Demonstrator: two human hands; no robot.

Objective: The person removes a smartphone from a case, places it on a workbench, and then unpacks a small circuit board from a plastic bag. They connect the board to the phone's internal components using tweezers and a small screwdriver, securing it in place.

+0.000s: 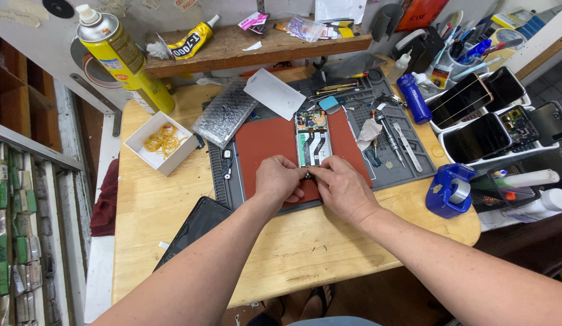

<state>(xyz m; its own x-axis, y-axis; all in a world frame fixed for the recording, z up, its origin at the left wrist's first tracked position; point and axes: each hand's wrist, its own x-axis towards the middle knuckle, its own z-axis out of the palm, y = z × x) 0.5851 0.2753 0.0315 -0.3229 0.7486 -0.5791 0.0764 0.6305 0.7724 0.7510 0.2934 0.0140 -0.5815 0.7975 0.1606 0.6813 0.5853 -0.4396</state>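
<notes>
Fingertips of the left hand (pixel 279 178) and right hand (pixel 340 188) are pinched on the bottom edge of the opened phone (pixel 313 140), where fine component work is judged underway, needing steady, delicate pressure.

Red mat (pixel 269 142) on grey work mat (pixel 407 166), yellow spray can (pixel 127 60), blue tape dispenser (pixel 447 190), pale wooden table (pixel 172 199).

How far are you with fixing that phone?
The phone lies opened on the red mat, insides showing. Both hands, left hand and right hand, pinch at its bottom edge. The grey panel beside it is not yet back on.
</notes>
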